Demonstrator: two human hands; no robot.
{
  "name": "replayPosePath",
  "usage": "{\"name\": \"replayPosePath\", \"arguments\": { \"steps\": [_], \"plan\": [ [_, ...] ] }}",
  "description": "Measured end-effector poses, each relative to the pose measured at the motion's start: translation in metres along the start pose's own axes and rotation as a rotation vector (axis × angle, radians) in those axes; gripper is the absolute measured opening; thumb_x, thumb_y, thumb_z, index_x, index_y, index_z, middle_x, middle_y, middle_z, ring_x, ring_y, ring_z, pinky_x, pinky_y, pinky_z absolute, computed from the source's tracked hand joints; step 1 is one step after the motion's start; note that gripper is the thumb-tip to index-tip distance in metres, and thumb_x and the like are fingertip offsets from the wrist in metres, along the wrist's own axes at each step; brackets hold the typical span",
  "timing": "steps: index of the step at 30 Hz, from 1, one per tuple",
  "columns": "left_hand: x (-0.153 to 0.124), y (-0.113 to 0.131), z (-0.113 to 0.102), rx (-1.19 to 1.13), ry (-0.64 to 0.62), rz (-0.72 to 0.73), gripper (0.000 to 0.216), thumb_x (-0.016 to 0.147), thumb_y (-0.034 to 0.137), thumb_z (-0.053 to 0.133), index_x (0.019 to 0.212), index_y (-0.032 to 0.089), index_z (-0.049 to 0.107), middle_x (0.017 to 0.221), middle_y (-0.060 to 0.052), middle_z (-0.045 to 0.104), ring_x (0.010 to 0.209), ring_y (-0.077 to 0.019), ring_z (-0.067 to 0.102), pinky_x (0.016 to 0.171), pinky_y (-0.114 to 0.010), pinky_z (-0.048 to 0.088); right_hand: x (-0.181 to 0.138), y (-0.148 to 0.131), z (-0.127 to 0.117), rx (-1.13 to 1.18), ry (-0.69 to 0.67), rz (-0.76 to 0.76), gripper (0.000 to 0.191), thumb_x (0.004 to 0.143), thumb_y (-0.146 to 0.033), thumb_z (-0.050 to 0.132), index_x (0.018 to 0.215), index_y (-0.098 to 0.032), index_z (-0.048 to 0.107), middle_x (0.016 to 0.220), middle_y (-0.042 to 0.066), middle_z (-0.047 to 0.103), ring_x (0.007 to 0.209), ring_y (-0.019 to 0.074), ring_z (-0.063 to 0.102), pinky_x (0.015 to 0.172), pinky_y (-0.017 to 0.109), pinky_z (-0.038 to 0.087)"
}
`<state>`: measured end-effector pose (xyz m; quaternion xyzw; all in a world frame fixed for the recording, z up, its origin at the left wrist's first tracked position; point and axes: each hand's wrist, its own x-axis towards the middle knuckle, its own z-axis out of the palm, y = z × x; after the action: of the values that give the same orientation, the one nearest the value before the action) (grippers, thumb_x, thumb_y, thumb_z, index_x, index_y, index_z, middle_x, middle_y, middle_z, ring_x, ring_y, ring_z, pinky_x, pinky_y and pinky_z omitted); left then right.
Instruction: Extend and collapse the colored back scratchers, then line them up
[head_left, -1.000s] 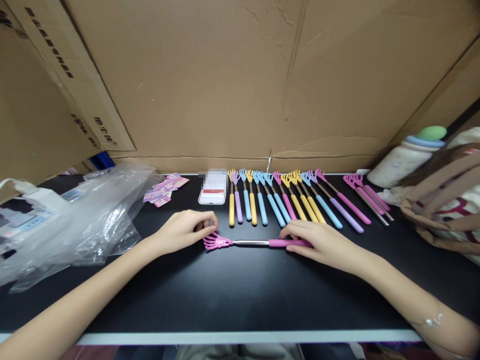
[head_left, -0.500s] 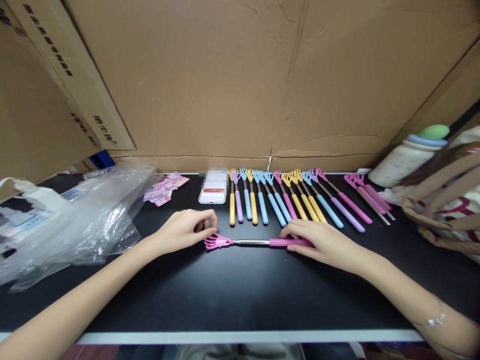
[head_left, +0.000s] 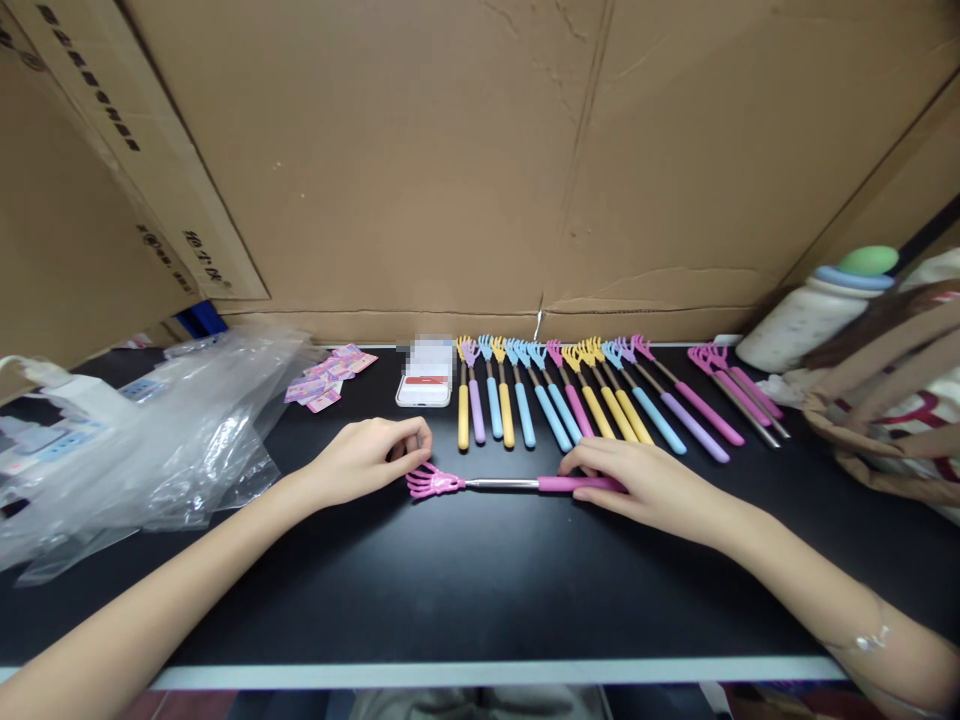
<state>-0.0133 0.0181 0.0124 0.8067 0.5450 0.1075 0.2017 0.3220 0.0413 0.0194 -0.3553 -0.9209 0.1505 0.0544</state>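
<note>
A pink back scratcher (head_left: 502, 484) lies sideways in front of me, its claw head to the left, a short metal shaft in the middle and its handle to the right. My left hand (head_left: 373, 455) is closed, thumb and forefinger pinched at the tips of the claw. Around the handle are the fingers and thumb of my right hand (head_left: 645, 485), which covers the handle's end. Behind it, several more back scratchers in yellow (head_left: 463, 415), blue (head_left: 525, 415), purple (head_left: 701, 435) and pink lie in a row, claws pointing away from me.
Left of the row lie a phone (head_left: 424, 390) and a pile of small printed cards (head_left: 322, 382). Clear plastic bags (head_left: 187, 430) partly cover a power strip (head_left: 64, 440) at far left. A bottle (head_left: 806, 315) and a bag (head_left: 862, 430) stand at right. Cardboard (head_left: 420, 180) walls the back.
Both hands and the pink back scratcher stay almost where they were. The whole view has shifted very slightly.
</note>
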Motion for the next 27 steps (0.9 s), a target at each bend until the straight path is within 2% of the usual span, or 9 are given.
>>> {"name": "replayPosePath", "arguments": {
  "steps": [8, 17, 21, 27],
  "plan": [
    [0.000, -0.004, -0.006, 0.049, 0.020, -0.028, 0.021, 0.090, 0.038, 0.039, 0.085, 0.024, 0.054, 0.075, 0.005, 0.067, 0.065, -0.0132, 0.058, 0.061, -0.023, 0.034, 0.000, 0.000, 0.000, 0.000, 0.004, -0.004, 0.022, 0.090, -0.036, 0.046, 0.101, -0.024, 0.061, 0.095, 0.004, 0.065, 0.083, 0.0190, 0.060, 0.067, 0.028, 0.042],
    [0.002, -0.005, -0.005, 0.175, 0.048, -0.062, 0.020, 0.090, 0.039, 0.043, 0.087, 0.026, 0.057, 0.074, 0.006, 0.067, 0.066, -0.0133, 0.058, 0.058, -0.022, 0.030, -0.001, 0.000, 0.000, -0.017, -0.003, -0.012, 0.021, 0.091, -0.035, 0.046, 0.102, -0.024, 0.060, 0.096, 0.004, 0.064, 0.084, 0.0185, 0.060, 0.068, 0.028, 0.042],
    [0.002, -0.008, -0.003, 0.235, 0.066, -0.016, 0.019, 0.090, 0.038, 0.043, 0.087, 0.026, 0.058, 0.070, 0.005, 0.065, 0.063, -0.0132, 0.057, 0.056, -0.023, 0.028, 0.000, 0.000, 0.000, -0.020, -0.001, -0.014, 0.021, 0.091, -0.036, 0.046, 0.102, -0.025, 0.060, 0.096, 0.003, 0.064, 0.083, 0.0183, 0.060, 0.068, 0.028, 0.042],
    [0.001, -0.012, 0.000, 0.264, 0.017, 0.114, 0.014, 0.091, 0.031, 0.043, 0.090, 0.025, 0.055, 0.067, 0.005, 0.061, 0.062, -0.0120, 0.054, 0.056, -0.022, 0.028, -0.001, 0.000, 0.000, -0.036, -0.003, -0.011, 0.021, 0.092, -0.036, 0.045, 0.102, -0.025, 0.059, 0.096, 0.002, 0.064, 0.084, 0.0181, 0.059, 0.068, 0.028, 0.041]
  ]
}}
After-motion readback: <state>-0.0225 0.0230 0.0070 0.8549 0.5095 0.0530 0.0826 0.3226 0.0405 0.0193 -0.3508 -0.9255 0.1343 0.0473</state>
